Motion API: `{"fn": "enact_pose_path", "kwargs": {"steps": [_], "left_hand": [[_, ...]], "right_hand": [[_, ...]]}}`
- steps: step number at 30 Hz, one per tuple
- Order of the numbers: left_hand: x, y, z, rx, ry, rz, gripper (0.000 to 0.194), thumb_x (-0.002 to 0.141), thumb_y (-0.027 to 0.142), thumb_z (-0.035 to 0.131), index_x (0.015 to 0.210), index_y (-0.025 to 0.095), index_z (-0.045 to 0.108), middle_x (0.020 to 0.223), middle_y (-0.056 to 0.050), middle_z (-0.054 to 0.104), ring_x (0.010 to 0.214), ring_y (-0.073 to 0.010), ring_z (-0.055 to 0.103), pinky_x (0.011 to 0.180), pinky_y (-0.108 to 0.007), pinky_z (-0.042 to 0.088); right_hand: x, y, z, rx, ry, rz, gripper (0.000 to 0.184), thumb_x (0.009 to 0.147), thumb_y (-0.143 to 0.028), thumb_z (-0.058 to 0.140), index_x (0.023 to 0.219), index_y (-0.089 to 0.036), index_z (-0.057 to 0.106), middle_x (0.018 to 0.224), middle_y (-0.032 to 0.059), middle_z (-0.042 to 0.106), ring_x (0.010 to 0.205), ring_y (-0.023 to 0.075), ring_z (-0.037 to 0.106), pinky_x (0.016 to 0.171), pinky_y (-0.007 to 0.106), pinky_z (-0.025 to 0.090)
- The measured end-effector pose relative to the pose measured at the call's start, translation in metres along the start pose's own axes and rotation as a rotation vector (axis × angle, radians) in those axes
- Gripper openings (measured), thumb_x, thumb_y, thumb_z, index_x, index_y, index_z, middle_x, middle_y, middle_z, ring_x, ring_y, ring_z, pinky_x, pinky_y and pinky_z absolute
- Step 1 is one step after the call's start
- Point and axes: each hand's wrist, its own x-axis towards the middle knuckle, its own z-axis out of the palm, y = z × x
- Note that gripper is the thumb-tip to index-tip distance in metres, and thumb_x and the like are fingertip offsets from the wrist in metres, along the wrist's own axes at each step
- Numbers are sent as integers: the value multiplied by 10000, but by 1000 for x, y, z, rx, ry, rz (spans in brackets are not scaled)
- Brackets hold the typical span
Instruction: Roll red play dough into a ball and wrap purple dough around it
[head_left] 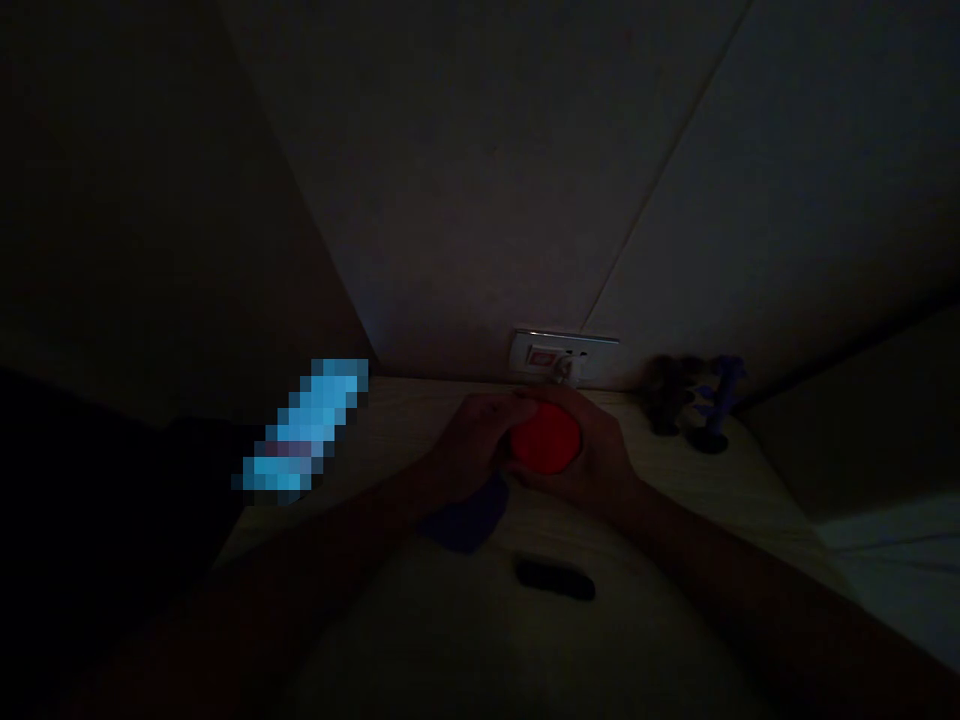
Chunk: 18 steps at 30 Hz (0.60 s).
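The room is very dark. Both my hands meet over a pale tabletop [420,640] near the wall. My left hand [472,435] and my right hand [600,455] are wrapped round a round red object [546,440], which may be a lid or a small container. Under my left hand lies a dark blue thing [469,520] that I cannot make out. A small black oblong object [555,578] lies on the table just in front of my hands.
A wall socket plate [562,357] with a plug in it sits right behind my hands. Two small dark figurines [694,400] stand on the table at the right. A glowing blue blurred screen [304,430] is at the left.
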Motion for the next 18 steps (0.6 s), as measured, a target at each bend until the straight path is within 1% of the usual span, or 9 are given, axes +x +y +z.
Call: {"fn": "enact_pose_path", "kwargs": {"steps": [3,6,10,13,16,18], "left_hand": [[-1,1,1,51,-42,10,432,694,550,825,693,144,677,644,3,609,570,-107,505,557,-246,381],[-1,1,-1,129,-58,40,427,739,556,797,729,142,695,658,4,613,578,-105,497,557,-245,368],[-1,0,-4,188,-46,43,388,716,505,823,724,137,702,648,4,617,569,-106,491,548,-246,360],[-1,0,-4,174,-54,40,359,728,479,816,749,135,711,674,0,635,584,-107,505,562,-247,369],[-1,0,-3,115,-91,22,377,733,495,812,807,139,714,705,1,643,606,-108,521,585,-247,381],[-1,0,-2,135,-123,22,401,733,516,814,775,137,689,681,9,618,592,-102,503,574,-243,368]], "right_hand": [[0,3,1,6,-32,4,730,687,-497,901,1308,-273,591,1199,91,738,1048,305,732,911,457,608],[0,5,2,-19,-62,-3,804,685,-535,897,1365,-265,563,1263,118,715,1107,328,714,951,493,595],[1,4,3,-9,-82,-19,792,693,-539,893,1358,-259,568,1248,120,719,1093,320,718,947,489,599],[2,2,2,-4,-95,-28,789,682,-542,899,1342,-252,579,1226,119,726,1086,320,721,952,490,600],[3,2,1,-13,-74,-61,780,695,-540,893,1345,-247,578,1241,126,719,1114,330,712,969,505,594],[3,3,1,-16,-57,-84,770,705,-535,890,1346,-244,577,1270,136,705,1153,338,696,987,523,586]]}}
